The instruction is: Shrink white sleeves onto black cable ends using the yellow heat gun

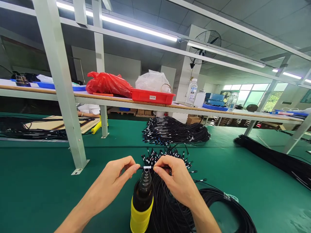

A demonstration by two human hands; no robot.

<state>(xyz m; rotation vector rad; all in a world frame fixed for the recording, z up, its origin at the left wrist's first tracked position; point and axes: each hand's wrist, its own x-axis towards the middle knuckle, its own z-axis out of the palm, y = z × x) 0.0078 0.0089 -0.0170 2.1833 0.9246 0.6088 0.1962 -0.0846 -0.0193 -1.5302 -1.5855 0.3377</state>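
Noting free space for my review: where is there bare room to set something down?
Bare green tabletop shows between the near left post and left forearm, and between the coiled cables and long black bundle. It is crowded around the yellow tool and cable heap.

The left hand [118,174] (like the right hand [175,180]) pinches a black cable [147,167].

cable [142,167]: black | label [147,167]: white | heat gun [142,212]: yellow, black | worktop [43,184]: green
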